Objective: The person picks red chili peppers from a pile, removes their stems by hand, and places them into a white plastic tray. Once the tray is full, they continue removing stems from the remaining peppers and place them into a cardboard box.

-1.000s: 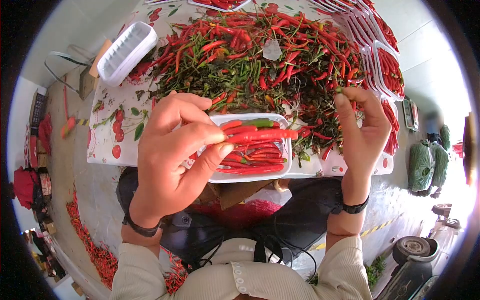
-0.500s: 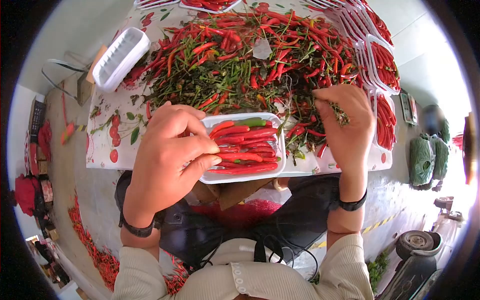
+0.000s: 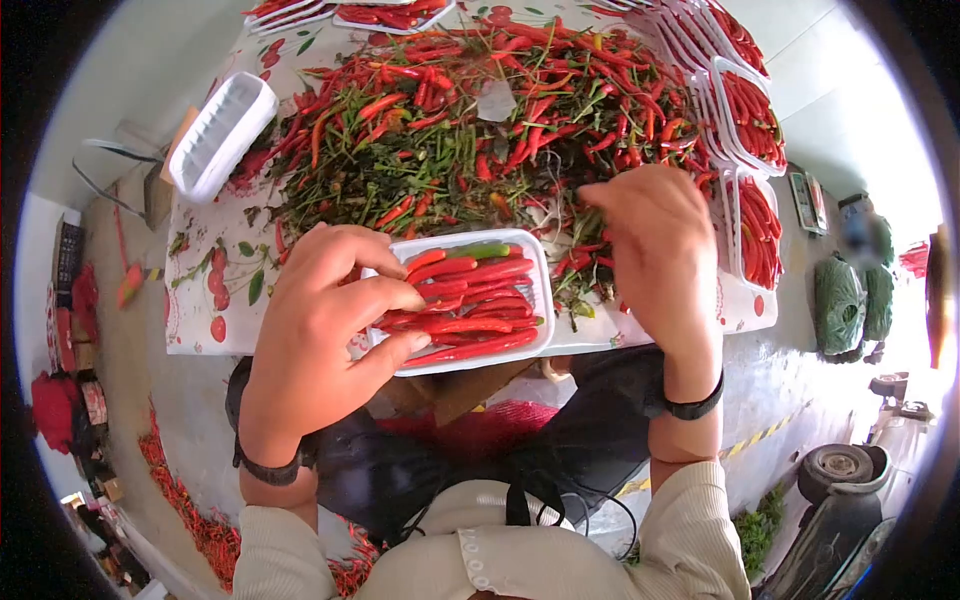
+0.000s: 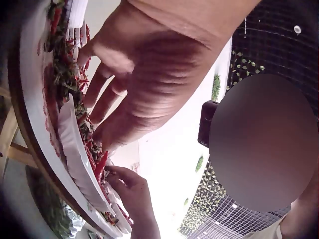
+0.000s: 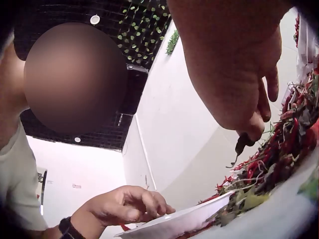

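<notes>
Red chili peppers [image 3: 470, 305], laid side by side in a white foam tray [image 3: 546, 300] at the front edge of a cherry-print tablecloth [image 3: 240, 315], with one green chili [image 3: 488, 250] along the tray's far side. Left hand [image 3: 325, 340] over the tray's left end, fingers bent, thumb and forefinger slightly parted at the chili ends; impossible to tell whether pinching one. Right hand [image 3: 660, 255] above the heap's near right side, to the right of the tray, fingers curled, tips closed on a dark withered scrap [image 5: 242, 143], clearest in the right wrist view.

Likeliest trouble: scrap or leaf litter falling among the packed chilies, through a loose pinch or a pass too close over the tray. Also possible: the tray tipping off the table, given a position apparently right at the edge and any downward push on its near side. Smaller risk: neat rows knocked askew by the left fingertips.

Beyond the tray, a broad heap [image 3: 420, 165] of chilies tangled with green stems and dead leaves, crowding close to the tray's far side and hindering any clean pick of a single chili. On top, a pale plastic-looking piece [image 3: 496, 101]. Filled trays [image 3: 724, 120] lined up along the right, limiting room for the right hand. Bare foam tray [image 3: 222, 137] at far left, well apart from both hands. More chilies [image 3: 190, 500] spread on the floor, lower left.
</notes>
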### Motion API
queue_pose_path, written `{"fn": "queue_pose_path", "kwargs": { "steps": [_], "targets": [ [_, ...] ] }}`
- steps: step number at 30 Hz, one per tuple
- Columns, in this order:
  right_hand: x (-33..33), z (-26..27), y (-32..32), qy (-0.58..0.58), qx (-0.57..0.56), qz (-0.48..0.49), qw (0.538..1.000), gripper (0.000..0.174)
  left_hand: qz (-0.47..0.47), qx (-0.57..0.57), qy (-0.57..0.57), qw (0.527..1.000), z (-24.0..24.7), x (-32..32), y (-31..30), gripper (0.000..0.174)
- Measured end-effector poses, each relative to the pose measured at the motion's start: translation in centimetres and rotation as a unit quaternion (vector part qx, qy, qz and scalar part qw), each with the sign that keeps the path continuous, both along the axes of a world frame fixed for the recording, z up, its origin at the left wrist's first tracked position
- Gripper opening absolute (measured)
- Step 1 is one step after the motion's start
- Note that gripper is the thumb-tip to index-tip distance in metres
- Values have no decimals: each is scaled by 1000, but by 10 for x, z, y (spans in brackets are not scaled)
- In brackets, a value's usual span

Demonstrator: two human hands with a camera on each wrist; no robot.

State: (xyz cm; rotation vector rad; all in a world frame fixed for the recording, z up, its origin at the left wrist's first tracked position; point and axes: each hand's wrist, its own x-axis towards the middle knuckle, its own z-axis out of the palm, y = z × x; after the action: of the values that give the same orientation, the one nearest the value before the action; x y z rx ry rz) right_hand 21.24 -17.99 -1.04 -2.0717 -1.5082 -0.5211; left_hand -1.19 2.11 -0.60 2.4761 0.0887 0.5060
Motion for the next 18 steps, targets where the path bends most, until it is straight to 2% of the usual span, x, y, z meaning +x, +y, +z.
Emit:
{"fn": "queue_pose_path", "kwargs": {
  "steps": [2, 4, 10, 14, 15, 18],
  "targets": [
    [-6, -1, 1, 50, -39, 26, 998, 23, -6, 1, 5, 1000, 2, 1, -1, 33],
    [-12, 4, 0, 75, -69, -16, 995, 19, -12, -3, 3, 1000, 2, 2, -5, 33],
    [12, 5, -8, 33, 66, -135, 988, 10, -30, 33, 11, 999, -1, 5, -11, 35],
    [37, 6, -21, -10, 77, -238, 968, 19, -37, 34, 8, 999, -1, 4, -11, 35],
    [41, 4, -23, -10, 73, -236, 969, 25, -34, 31, 5, 999, -1, 5, -11, 34],
    [53, -7, -22, 2, 51, -213, 976, 29, -29, 24, -4, 999, -1, 6, -12, 34]
  ]
}}
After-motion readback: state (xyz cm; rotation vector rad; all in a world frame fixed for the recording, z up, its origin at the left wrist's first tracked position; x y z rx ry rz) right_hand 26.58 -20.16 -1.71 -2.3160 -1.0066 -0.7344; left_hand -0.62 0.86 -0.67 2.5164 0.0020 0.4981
